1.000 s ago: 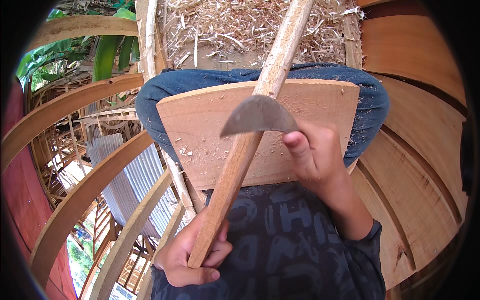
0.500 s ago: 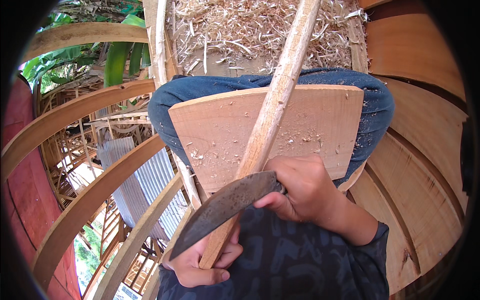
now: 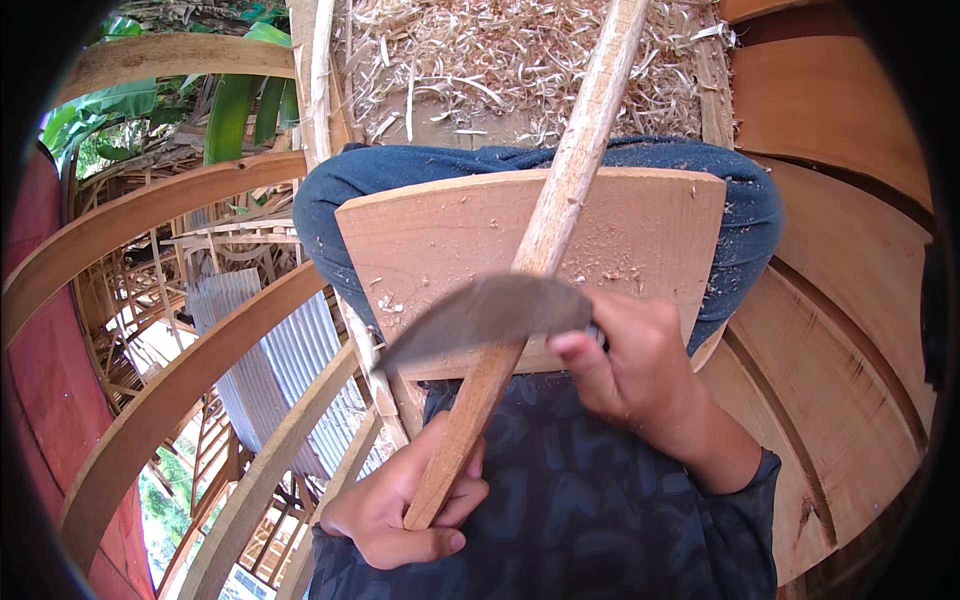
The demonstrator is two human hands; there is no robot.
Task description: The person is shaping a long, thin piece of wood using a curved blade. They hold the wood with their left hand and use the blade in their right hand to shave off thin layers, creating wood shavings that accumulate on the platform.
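Stick slants lower-left to upper-right, near end clasped in left hand; right hand, right of it, grasps knife crosswise above.

Knife (blurred) went partway back up the stick.

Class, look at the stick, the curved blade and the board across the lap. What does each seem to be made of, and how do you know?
Stick: wood, apparently unpainted; rough, pale streaks show on its surface.
Curved blade: metal, perhaps steel; dull dark grey, though blur hides its finish.
Board: light-brown wood, seemingly unvarnished; faint grain, no gloss.
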